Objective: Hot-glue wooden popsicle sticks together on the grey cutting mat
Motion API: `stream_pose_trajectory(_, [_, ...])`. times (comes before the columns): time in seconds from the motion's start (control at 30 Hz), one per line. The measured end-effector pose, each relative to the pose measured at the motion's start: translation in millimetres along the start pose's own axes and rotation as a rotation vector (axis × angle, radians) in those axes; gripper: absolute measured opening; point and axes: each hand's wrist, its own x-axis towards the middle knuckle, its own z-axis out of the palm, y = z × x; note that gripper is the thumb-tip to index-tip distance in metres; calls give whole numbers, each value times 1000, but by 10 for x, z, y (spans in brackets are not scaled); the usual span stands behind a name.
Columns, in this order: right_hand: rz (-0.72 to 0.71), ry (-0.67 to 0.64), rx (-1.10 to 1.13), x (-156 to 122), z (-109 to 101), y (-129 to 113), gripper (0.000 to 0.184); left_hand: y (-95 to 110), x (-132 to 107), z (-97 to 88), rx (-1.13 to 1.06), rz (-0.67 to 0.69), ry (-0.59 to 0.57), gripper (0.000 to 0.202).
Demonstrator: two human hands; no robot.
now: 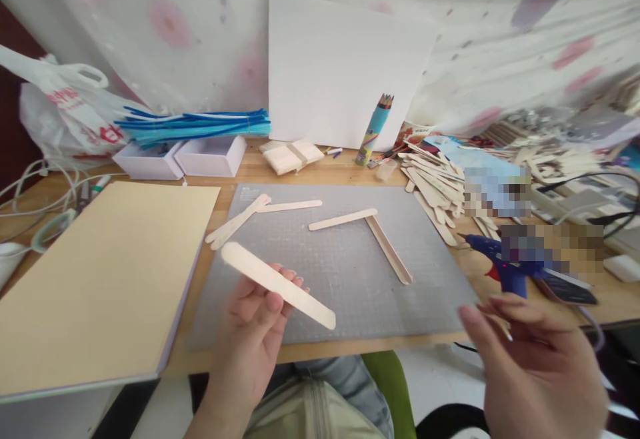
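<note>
My left hand (263, 322) grips a wide wooden craft stick (280, 285), thumb on top and fingers beneath, tilted above the grey cutting mat (340, 292). My right hand (540, 365) hovers at the lower right with its fingers curled in and the thumb close to the index finger; what lies between them, if anything, I cannot make out. Beyond it is a blue glue gun (515, 282) with a red trigger. On the mat, two sticks meet at a corner (371, 213) on the right. More craft sticks (240, 222) join at an angle on the left.
A pile of loose craft sticks (437, 189) spreads at the back right. A cream board (105, 279) covers the left side. Behind stand white boxes (213, 157) under blue pipe cleaners (195, 125), a bundle of sticks (293, 157), a pencil tube (374, 131) and a white panel (340, 72).
</note>
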Motion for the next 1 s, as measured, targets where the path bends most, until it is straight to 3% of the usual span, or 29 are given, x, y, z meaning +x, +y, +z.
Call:
stream_pose_trajectory(0.07, [-59, -121, -6, -54, 81, -46, 31, -10, -54, 80, 34, -6, 11, 29])
stream_pose_trajectory(0.17, [-237, -522, -107, -219, 261, -97, 11, -40, -109, 155, 74, -33, 14, 31])
stream_pose_trajectory(0.2, [-283, -640, -166, -278, 321, -104, 13, -51, -124, 166, 84, -44, 11, 31])
stream_pose_trajectory(0.3, [-369, -790, -319, -406, 447, -96, 29, -74, -169, 173, 134, -73, 36, 33])
stream_pose_trajectory(0.4, [-439, -852, -319, -444, 471, -72, 36, -76, -203, 163, 196, -81, 78, 34])
stream_pose_trajectory(0.5, [-435, -892, -308, -440, 432, -68, 30, -76, -212, 162, 217, -82, 91, 37])
stream_pose_trajectory(0.7, [-469, -851, -369, -419, 398, -66, 24, -126, -191, 194, 204, -73, 114, 37])
stream_pose_trajectory(1.0, [-592, -708, -611, -468, 487, 142, 30, -209, -199, 220, 229, 31, 19, 30])
